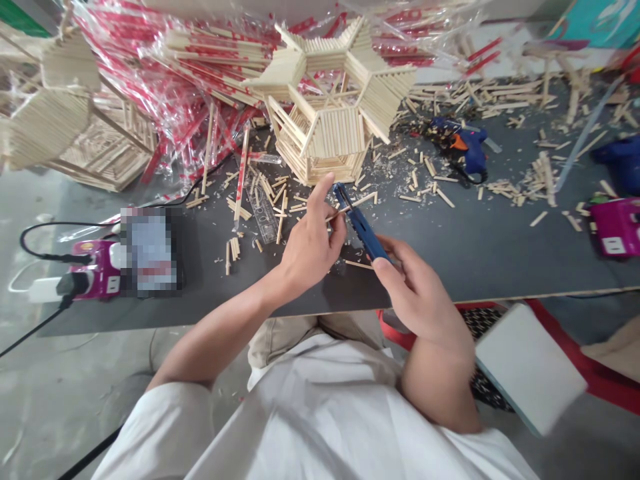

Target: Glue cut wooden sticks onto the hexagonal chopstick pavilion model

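Observation:
My left hand (313, 243) pinches a thin wooden stick (367, 198) between thumb and fingers, with the index finger pointing up. In my right hand (417, 287) is a blue-handled cutter (364, 229), gripped at its lower end and slanting up to the left. The stick crosses the cutter near its upper end; whether the blades touch it I cannot tell. Just beyond my hands stands a lattice frame of glued wooden sticks (336, 133), with flat panels flaring out at its top. Short cut sticks (280, 193) and a clear ruler (263, 213) lie beside my left hand.
Another stick structure (50, 127) stands at the left. Red-and-clear plastic wrappers with sticks (200, 67) pile up behind. A blue glue gun (470, 150) lies right of centre. Purple power sockets (100, 267) (617, 227) sit at both sides, a phone (150, 250) by the left one.

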Available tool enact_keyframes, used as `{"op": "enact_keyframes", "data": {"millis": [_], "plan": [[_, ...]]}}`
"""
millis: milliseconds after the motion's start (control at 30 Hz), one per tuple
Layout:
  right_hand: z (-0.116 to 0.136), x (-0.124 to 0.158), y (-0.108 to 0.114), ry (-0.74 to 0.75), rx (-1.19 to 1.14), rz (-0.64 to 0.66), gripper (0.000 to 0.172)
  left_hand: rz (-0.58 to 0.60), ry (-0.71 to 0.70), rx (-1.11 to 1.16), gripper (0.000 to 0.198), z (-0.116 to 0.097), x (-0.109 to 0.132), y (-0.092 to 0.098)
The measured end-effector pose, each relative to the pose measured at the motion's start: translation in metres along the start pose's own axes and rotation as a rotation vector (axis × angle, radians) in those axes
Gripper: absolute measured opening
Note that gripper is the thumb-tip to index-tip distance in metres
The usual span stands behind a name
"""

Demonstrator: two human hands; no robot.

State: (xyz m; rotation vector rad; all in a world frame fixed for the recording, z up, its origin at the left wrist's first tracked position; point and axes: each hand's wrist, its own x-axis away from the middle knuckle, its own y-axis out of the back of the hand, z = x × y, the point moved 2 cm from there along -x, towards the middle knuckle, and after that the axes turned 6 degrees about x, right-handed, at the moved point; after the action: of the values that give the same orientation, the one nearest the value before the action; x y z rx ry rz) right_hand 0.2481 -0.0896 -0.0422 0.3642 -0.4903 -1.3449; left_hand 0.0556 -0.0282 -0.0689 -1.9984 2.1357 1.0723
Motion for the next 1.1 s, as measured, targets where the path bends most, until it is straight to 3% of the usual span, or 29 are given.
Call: {"op": "enact_keyframes", "data": {"millis": [333, 633, 1100], "plan": [[-0.006, -0.006, -0.009, -0.013, 0.17, -0.075, 0.054, -0.008, -0.028, 0.027, 0.053, 0.004, -0.001, -0.002], [-0.007, -0.007, -0.008, -0.05, 0.275, -0.052, 0.055, -0.007, -0.013, 0.023, 0.054, 0.005, -0.001, -0.002], [-0.012, -0.013, -0.01, 0.058, 0.341, -0.062, 0.045, -0.019, 0.007, -0.014, 0.057, 0.002, -0.002, -0.001]]}}
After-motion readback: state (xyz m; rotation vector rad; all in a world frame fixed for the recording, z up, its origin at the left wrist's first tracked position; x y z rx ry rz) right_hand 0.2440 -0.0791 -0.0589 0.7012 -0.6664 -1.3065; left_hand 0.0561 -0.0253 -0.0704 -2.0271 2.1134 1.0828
